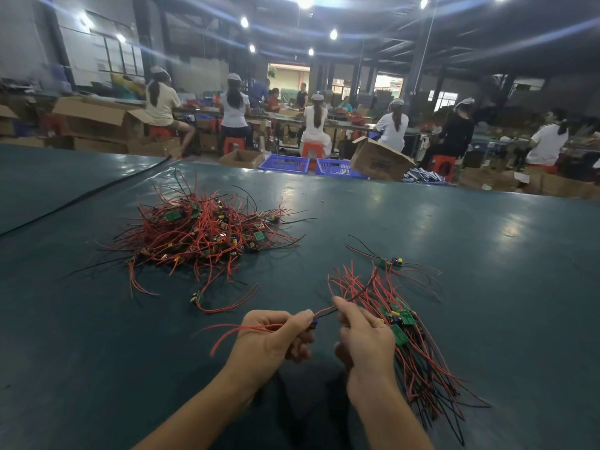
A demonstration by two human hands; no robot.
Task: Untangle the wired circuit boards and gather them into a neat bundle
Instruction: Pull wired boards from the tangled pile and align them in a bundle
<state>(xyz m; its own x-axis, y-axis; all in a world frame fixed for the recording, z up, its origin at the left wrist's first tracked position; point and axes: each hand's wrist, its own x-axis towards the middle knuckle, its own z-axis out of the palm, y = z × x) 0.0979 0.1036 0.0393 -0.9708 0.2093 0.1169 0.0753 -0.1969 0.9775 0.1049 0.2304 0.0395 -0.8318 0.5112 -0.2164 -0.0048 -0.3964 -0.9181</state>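
left hand (271,341): fingers curled, thumb and forefinger pinching one wired board (313,322) at its dark blue part; its red wires trail out to the left past the knuckles.
right hand (368,342): fingers curled, thumb and forefinger pinching a thin wire that runs across from the left hand's board; the gathered bundle (406,323) sits against its far side, how firmly gripped i cannot tell.
gathered bundle: green boards close together, red and black wires fanning down to the table (487,238).
tangled pile (207,235): on the table, well apart, ahead and to the left.
stray boards: one (391,263) beyond the bundle, one (196,297) near the pile's front edge.
black cable (84,194): crosses the table's far left.
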